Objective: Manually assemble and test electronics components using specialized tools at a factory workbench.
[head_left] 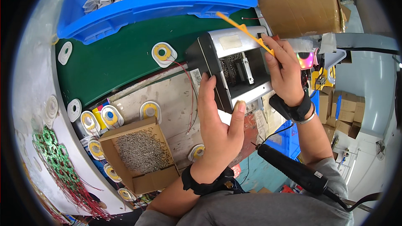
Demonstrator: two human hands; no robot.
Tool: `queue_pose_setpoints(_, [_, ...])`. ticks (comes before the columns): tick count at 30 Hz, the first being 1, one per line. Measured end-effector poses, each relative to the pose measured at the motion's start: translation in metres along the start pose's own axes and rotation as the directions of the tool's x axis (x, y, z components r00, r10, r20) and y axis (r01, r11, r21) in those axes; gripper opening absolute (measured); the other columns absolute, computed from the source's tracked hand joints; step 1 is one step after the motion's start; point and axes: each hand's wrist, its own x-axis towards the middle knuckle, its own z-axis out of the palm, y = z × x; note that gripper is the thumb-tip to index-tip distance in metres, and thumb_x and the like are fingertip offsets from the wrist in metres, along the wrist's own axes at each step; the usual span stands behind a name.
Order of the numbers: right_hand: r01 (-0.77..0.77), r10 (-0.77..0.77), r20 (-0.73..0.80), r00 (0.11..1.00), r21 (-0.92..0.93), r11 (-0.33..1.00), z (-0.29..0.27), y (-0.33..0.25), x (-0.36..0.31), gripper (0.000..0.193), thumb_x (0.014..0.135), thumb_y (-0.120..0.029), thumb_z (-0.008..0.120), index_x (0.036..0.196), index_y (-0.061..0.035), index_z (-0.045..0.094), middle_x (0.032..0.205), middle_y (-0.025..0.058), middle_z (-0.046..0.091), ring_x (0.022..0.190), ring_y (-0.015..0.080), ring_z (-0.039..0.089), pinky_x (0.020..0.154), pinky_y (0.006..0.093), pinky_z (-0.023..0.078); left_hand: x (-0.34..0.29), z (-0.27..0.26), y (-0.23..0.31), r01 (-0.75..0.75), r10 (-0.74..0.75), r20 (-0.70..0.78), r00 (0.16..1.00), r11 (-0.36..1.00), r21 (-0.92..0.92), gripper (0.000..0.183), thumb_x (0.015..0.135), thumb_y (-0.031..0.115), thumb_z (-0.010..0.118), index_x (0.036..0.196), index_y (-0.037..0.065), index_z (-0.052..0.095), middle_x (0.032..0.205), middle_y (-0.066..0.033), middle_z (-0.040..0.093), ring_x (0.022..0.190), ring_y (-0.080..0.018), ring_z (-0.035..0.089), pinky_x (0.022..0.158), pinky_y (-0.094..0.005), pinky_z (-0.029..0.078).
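A black and silver screw feeder (238, 39) stands before me, with small screws and a metal rail visible in its open top. My left hand (222, 132) grips its near left corner, fingers along the dark side and thumb on the silver front edge. Over its right end, my right hand (284, 69) is closed on a thin orange-yellow plastic strip (240, 27) with small teeth. The strip slants up to the left, above the feeder's silver top. Some of the right fingertips are hidden. A black electric screwdriver (293, 169) hangs beside my right forearm.
A cardboard box (171, 180) of small screws lies left of my left arm. White and yellow round parts (164, 53) with wires are scattered about. A blue bin (159, 6) of white caps stands at the back, a large carton (297, 4) beside it. Green rings (54, 152) hang far left.
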Motion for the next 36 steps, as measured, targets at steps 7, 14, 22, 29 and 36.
queue_pose_setpoints(7, [-0.041, 0.038, -0.038, 0.999, -0.091, 0.995, -0.002, -0.004, 0.000, 0.032, 0.079, 0.002, 0.051, 0.110, -0.0048, 0.057, 0.090, 0.0124, 0.051, 0.071, 0.0232, 0.053, 0.063, 0.0288, 0.044, 0.002, 0.000, 0.002, -0.041, 0.041, 0.010, 0.999, 0.997, 0.065, 0.056, 0.080, 0.015, 0.059, 0.125, -0.006, 0.032, 0.129, -0.0290, 0.033, 0.118, -0.0406, 0.037, 0.098, -0.0425, 0.029])
queue_pose_setpoints(14, [-0.014, 0.008, -0.046, 0.999, -0.133, 0.991, 0.000, 0.000, -0.001, 0.035, 0.076, 0.005, 0.050, 0.109, -0.0053, 0.058, 0.091, 0.0133, 0.050, 0.074, 0.0234, 0.052, 0.065, 0.0284, 0.045, 0.000, 0.001, -0.004, -0.091, 0.092, -0.004, 0.996, 0.991, 0.094, 0.057, 0.079, 0.015, 0.058, 0.125, -0.008, 0.032, 0.128, -0.0312, 0.032, 0.118, -0.0418, 0.036, 0.098, -0.0426, 0.029])
queue_pose_setpoints(22, [-0.304, 0.314, -0.039, 0.948, 0.165, 0.938, -0.032, -0.005, -0.039, 0.025, 0.090, -0.015, 0.047, 0.103, 0.0041, 0.057, 0.074, 0.0049, 0.047, 0.070, 0.0127, 0.044, 0.065, 0.0229, 0.036, -0.002, 0.001, -0.004, -0.101, 0.102, -0.023, 0.995, 0.994, 0.050, 0.055, 0.081, 0.014, 0.057, 0.125, -0.007, 0.032, 0.129, -0.0302, 0.033, 0.119, -0.0398, 0.037, 0.098, -0.0415, 0.029])
queue_pose_setpoints(29, [-0.490, 0.456, 0.213, 0.864, 0.152, 0.859, -0.054, -0.035, -0.143, 0.026, 0.089, -0.017, 0.048, 0.100, 0.0027, 0.061, 0.076, 0.0096, 0.049, 0.072, 0.0201, 0.047, 0.065, 0.0280, 0.037, 0.001, 0.002, -0.005, -0.094, 0.093, -0.024, 0.995, 0.993, -0.070, 0.055, 0.083, 0.016, 0.058, 0.125, -0.006, 0.032, 0.126, -0.0235, 0.039, 0.117, -0.0308, 0.040, 0.098, -0.0375, 0.029])
queue_pose_setpoints(36, [-0.673, 0.632, 0.259, 0.730, 0.110, 0.732, -0.037, -0.043, -0.210, 0.017, 0.085, -0.010, 0.053, 0.099, -0.0033, 0.061, 0.078, 0.0139, 0.060, 0.069, 0.0263, 0.058, 0.062, 0.0322, 0.044, 0.003, 0.003, -0.007, -0.083, 0.084, -0.011, 0.996, 0.996, 0.036, 0.055, 0.084, 0.026, 0.058, 0.124, -0.005, 0.034, 0.115, -0.0184, 0.047, 0.104, -0.0243, 0.048, 0.090, -0.0336, 0.036])
